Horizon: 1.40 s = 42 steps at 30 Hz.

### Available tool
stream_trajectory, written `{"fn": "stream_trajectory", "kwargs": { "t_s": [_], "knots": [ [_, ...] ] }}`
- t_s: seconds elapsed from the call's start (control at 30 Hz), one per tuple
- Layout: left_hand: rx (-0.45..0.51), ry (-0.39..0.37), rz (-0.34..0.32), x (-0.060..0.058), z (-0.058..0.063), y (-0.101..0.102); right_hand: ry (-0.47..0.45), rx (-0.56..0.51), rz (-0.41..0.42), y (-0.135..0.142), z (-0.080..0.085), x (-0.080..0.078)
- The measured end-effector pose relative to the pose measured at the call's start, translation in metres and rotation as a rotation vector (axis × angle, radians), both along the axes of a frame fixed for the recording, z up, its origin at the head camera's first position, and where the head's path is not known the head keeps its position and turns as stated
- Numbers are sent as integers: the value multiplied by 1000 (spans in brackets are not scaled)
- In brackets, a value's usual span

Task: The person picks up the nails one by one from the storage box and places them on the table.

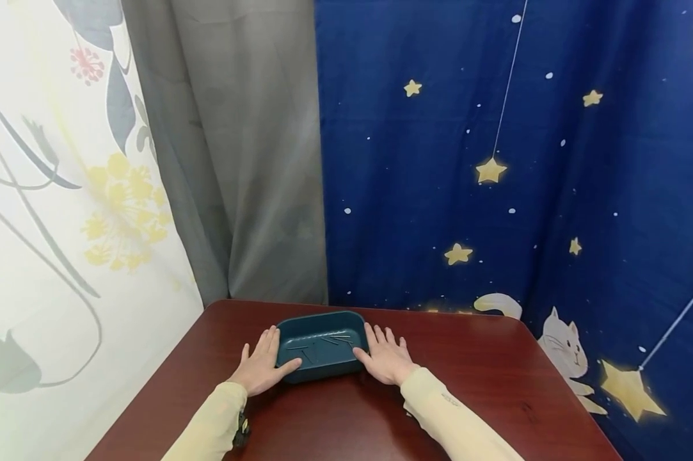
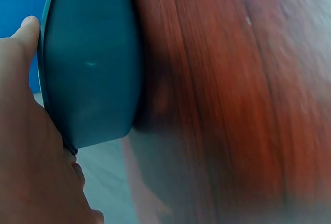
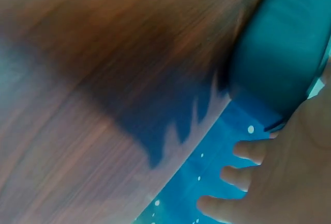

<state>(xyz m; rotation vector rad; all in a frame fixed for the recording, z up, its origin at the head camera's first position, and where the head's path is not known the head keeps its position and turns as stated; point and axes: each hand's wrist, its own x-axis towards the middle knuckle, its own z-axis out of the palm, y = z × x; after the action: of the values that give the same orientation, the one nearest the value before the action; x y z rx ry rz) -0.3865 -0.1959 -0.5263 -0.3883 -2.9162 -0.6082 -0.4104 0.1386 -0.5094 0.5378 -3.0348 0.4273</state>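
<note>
**Teal tray flanked by two hands, thin pieces inside**

Dark teal tray [image 1: 330,369]: being borne by the red-brown surface [image 1: 496,371], close to its far edge, near six o'clock in the head view. Its nine o'clock end is being touched by the left hand [image 1: 258,370], its three o'clock end by the right hand [image 1: 388,360]. Neither grip is being closed: fingers are being held straight and spread, thumbs lying toward the near rim; the tray is being bracketed between the hands rather than clasped.

Progress, as judged: containment is done, several thin pieces [image 1: 339,337] being held loose on the tray floor, some at one o'clock, others at nine. Both ends are already being covered. Steadying or placing of the tray seems to be under way; which of these, cannot be told. Release is left, neither hand being lifted clear. The pieces are not being touched.

Hard to make out: the pieces are being shown too small to be counted surely or named. The tray's underside is being hidden, so full contact with the surface cannot be confirmed. In both wrist views the tray is being cut off by the frame, its contents unseen. A dark object [image 1: 241,430] is being partly covered by the left sleeve [image 1: 208,419].
</note>
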Motion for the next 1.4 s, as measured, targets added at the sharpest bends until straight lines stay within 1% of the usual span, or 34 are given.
{"fn": "stream_trajectory", "kwargs": {
  "t_s": [0.2, 0.33, 0.47, 0.6, 0.83, 1.0, 1.17, 1.4],
  "knots": [
    [-16, 18, -44, -4, -1, 24, 16, 3, -57, 25, 6, 20],
    [-29, 0, -70, 0, -3, 41, 6, 8, -96, 41, 3, 36],
    [-26, -25, -99, 7, -6, 56, -15, 19, -128, 55, -2, 53],
    [-25, -14, -122, 12, -7, 66, -17, 22, -153, 64, -3, 67],
    [5, -11, -192, 21, -5, 75, 17, 16, -206, 73, -9, 85],
    [-19, 6, -210, 30, -2, 80, 13, 4, -225, 75, -4, 101],
    [-27, 11, -229, 38, 2, 84, 16, 11, -246, 78, -1, 113],
    [-21, 0, -241, 49, 0, 88, 12, 34, -256, 82, -2, 125]
  ]
}}
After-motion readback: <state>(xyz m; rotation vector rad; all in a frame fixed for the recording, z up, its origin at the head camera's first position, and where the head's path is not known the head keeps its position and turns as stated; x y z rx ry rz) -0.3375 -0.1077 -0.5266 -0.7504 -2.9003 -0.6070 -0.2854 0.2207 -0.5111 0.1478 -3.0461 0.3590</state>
